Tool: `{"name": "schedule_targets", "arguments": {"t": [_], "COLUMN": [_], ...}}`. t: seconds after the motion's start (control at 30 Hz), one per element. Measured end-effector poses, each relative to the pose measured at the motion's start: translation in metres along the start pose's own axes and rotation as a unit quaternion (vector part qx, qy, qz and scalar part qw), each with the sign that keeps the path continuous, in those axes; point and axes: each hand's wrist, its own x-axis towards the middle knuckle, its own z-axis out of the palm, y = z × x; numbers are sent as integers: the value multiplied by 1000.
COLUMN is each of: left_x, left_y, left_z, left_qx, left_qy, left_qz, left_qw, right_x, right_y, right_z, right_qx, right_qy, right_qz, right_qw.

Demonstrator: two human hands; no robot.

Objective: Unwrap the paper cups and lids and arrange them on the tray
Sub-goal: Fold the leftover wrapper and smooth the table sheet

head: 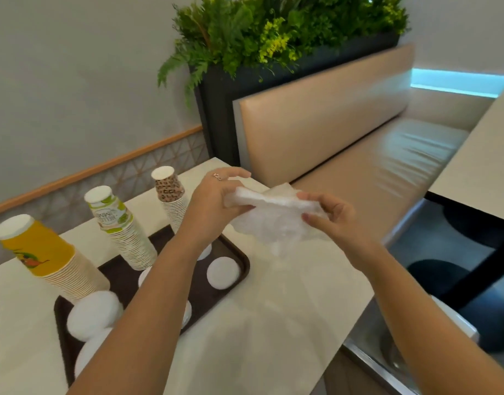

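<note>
Both my hands hold a crumpled clear plastic wrapper (273, 218) in the air above the table's far side. My left hand (213, 201) grips its left end, and my right hand (330, 215) pinches its right end. Below, a dark brown tray (239, 269) carries three upside-down stacks of paper cups: a yellow stack (45, 258), a green-and-white stack (125, 232) and a brown patterned stack (172, 198). White lid stacks lie on the tray in front of them, one near the right rim (223, 272) and a bigger one at the left (94, 315). My left forearm hides other lids.
The tray sits on a cream table (273, 323) against a grey wall. A beige bench seat (359, 155) runs along the far side, with a dark planter of green plants (273, 32) behind it. Another table (478, 166) stands at the right.
</note>
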Motion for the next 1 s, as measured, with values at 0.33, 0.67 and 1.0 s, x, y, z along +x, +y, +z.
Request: {"name": "schedule_targets", "arguments": {"t": [0.33, 0.67, 1.0], "left_x": [23, 66, 65], "left_y": [79, 149, 168], "left_z": [111, 250, 416], "left_qx": [3, -195, -222], "left_qy": [-198, -303, -361], "left_qz": [118, 44, -97], "left_qw": [973, 932, 900], "right_x": [-37, -79, -143], "right_y": [13, 71, 154], "right_z": [-76, -221, -321], "right_qx": [-319, -235, -153], "right_qy": [1, 106, 223], "right_qz": [-12, 134, 253], "right_qw": [948, 957, 929]}}
